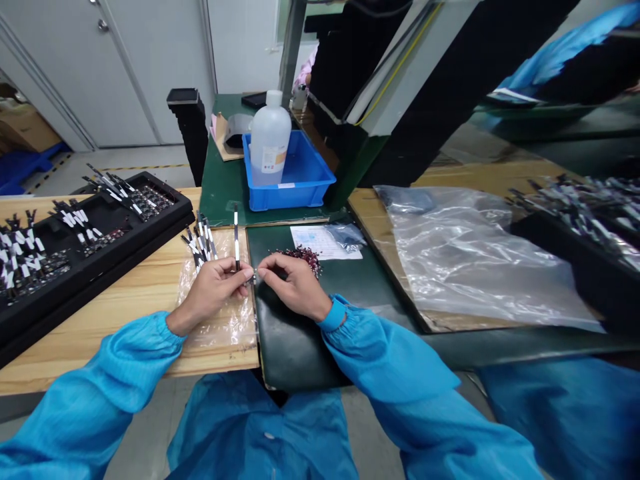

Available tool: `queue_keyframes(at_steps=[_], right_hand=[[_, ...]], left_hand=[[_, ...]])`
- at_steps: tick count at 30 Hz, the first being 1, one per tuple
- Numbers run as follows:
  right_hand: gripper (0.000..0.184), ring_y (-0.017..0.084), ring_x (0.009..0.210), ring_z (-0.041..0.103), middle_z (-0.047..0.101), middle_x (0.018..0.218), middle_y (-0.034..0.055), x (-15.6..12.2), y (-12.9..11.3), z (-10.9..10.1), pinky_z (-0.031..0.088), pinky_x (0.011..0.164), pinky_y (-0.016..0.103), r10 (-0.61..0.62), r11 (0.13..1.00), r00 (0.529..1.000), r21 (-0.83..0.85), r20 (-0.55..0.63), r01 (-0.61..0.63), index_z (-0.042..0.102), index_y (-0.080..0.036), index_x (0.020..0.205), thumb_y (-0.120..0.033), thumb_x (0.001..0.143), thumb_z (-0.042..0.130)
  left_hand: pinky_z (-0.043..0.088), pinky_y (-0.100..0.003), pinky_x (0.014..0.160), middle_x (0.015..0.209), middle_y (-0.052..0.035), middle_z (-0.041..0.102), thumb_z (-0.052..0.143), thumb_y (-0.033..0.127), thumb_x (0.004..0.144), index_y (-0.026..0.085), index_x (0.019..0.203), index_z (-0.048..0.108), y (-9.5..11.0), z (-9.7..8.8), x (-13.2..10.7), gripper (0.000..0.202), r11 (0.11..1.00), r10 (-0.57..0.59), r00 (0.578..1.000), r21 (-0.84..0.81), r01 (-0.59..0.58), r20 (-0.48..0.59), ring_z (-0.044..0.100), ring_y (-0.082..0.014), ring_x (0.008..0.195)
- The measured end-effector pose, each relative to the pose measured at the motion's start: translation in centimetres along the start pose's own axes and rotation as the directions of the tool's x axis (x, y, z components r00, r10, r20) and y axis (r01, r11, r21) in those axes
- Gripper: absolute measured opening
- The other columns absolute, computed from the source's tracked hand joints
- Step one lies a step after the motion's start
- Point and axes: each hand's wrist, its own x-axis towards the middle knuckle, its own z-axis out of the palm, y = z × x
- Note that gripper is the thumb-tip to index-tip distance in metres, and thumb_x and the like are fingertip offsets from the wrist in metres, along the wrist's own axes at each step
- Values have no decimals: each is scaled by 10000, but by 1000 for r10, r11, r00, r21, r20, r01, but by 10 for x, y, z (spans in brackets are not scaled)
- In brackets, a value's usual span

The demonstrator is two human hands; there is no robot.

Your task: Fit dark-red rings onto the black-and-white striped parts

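My left hand [210, 291] is closed in a pinch on a small circuit board with a black-and-white flat strip [237, 230] standing upright from it. My right hand [293, 283] meets it at the board's right edge, thumb and forefinger pressed together; whatever lies between those fingertips is too small to make out. Behind my right hand is a pile of tiny dark red and black wired parts [307, 257]. More black-and-white strips [203, 235] stand bunched just beyond my left hand, on clear plastic film [227, 330].
A black tray [173, 223] at left carries several groups of boards with strips. Ahead, a blue bin [285, 198] contains a white bottle [270, 137]. A paper sheet [310, 237] lies behind the pile. At right are a plastic bag [475, 260] and another dark tray [547, 243].
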Motion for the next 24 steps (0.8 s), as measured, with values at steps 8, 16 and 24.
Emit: queue_keyframes(at_steps=[8, 16, 24], right_hand=[[125, 116, 649, 543, 640, 726, 0, -1, 2, -1, 430, 616, 230, 28, 1000, 999, -12, 26, -28, 653, -166, 834, -252, 903, 594], [117, 100, 616, 515, 613, 693, -7, 0, 0, -1, 410, 592, 211, 12, 1000, 998, 7, 66, -13, 659, -150, 827, -225, 890, 596], [124, 99, 616, 523, 619, 692, -6, 0, 1, -1, 408, 590, 207, 1, 1000, 997, -10, 75, 0, 661, -149, 827, -225, 895, 591]], left_hand=[[530, -242, 635, 727, -23, 717, 870, 342, 682, 146, 930, 706, -2, -1, 4, 356, 971, -93, 996, -224, 89, -8, 671, -135, 646], [489, -209, 589, 699, -14, 699, 853, 364, 702, 138, 913, 729, 0, -2, 3, 333, 987, -65, 997, -150, 58, -41, 634, -106, 606], [473, -213, 581, 691, -21, 699, 823, 369, 738, 141, 925, 733, -3, -2, 3, 309, 996, -32, 999, -86, 30, -25, 628, -114, 612]])
